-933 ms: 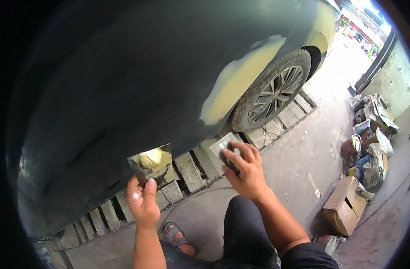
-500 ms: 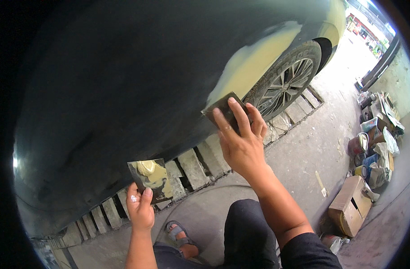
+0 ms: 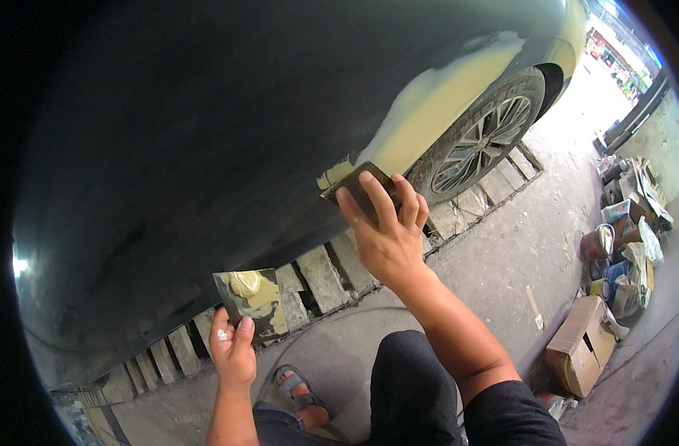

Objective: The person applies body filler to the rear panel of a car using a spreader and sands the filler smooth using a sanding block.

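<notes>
My left hand (image 3: 234, 349) grips the lower edge of a dark square putty board (image 3: 259, 321), thumb on top. A mound of yellow body filler (image 3: 244, 284) and thinner smears lie on the board. My right hand (image 3: 388, 238) holds a dark flat putty spreader (image 3: 365, 195) against the lower side of the dark car body (image 3: 206, 134), fingers spread over its back. Just past the spreader's left corner shows a small fresh patch of filler (image 3: 333, 174). A long yellow filler area (image 3: 443, 104) runs up from the spreader around the wheel arch.
The car wheel (image 3: 479, 141) stands to the right of my right hand. Concrete slats (image 3: 321, 279) with gaps line the floor under the car. Along the right wall are a cardboard box (image 3: 579, 346), paint cans (image 3: 598, 241) and crumpled paper. A thin hose crosses the floor by my sandalled foot (image 3: 302, 390).
My right hand and the spreader have shifted slightly left and down, and a filler patch now shows at the spreader's left. The left hand and board stay nearly still. The view has shifted a little.
</notes>
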Action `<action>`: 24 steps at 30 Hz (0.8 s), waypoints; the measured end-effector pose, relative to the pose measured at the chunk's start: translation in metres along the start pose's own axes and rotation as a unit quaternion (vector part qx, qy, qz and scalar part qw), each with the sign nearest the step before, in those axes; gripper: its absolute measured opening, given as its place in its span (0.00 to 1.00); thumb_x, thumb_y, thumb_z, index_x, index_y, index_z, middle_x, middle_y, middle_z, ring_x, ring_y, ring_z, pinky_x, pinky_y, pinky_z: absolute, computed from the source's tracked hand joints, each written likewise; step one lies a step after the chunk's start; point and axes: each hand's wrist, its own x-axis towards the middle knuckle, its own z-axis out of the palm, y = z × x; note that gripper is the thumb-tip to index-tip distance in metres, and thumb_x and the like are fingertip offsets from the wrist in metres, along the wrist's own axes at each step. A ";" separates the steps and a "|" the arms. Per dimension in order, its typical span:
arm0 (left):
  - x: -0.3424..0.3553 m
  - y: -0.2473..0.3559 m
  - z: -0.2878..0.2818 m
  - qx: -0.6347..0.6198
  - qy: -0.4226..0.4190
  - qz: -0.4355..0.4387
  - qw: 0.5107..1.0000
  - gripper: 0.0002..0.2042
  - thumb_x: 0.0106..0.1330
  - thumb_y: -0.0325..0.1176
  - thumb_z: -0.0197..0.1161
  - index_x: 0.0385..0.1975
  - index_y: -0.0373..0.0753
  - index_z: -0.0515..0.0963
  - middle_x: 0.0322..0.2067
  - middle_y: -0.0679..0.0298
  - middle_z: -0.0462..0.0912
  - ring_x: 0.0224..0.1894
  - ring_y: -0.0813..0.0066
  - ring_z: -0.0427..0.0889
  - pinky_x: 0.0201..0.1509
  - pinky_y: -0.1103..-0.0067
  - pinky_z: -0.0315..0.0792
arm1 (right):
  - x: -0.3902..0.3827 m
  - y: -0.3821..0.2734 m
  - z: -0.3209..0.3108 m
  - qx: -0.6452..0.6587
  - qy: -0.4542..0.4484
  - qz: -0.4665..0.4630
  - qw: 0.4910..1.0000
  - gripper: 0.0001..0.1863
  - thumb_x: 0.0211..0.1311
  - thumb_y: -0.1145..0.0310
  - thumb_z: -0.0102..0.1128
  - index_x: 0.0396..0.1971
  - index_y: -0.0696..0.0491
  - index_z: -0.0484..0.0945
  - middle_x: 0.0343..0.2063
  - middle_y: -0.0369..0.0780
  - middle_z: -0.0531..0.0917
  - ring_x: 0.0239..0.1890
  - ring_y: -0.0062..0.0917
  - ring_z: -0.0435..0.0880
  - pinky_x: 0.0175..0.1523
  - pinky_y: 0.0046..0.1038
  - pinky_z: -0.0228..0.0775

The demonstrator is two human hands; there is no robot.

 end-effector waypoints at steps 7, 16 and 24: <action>-0.002 -0.002 -0.001 0.023 -0.005 -0.002 1.000 0.13 0.68 0.27 0.55 0.50 0.29 0.69 0.46 0.60 0.77 0.47 0.78 0.73 0.55 0.81 0.65 | 0.015 -0.012 -0.017 0.023 0.035 -0.008 0.999 0.24 0.49 0.68 0.56 0.50 0.38 0.79 0.60 0.35 0.69 0.60 0.41 0.63 0.58 0.41 0.54; -0.003 -0.003 -0.003 0.019 0.016 -0.011 1.000 0.15 0.68 0.26 0.55 0.51 0.27 0.68 0.48 0.59 0.77 0.49 0.77 0.74 0.57 0.80 0.64 | -0.006 -0.009 0.015 0.019 0.009 -0.010 1.000 0.25 0.49 0.69 0.55 0.51 0.38 0.78 0.61 0.35 0.67 0.61 0.43 0.61 0.57 0.42 0.55; -0.004 -0.007 -0.005 0.034 0.017 -0.012 0.999 0.16 0.67 0.26 0.55 0.53 0.27 0.67 0.49 0.58 0.76 0.50 0.75 0.74 0.58 0.78 0.64 | -0.026 0.004 0.032 0.017 -0.005 -0.011 1.000 0.23 0.51 0.66 0.55 0.50 0.38 0.79 0.60 0.35 0.68 0.62 0.42 0.60 0.58 0.43 0.54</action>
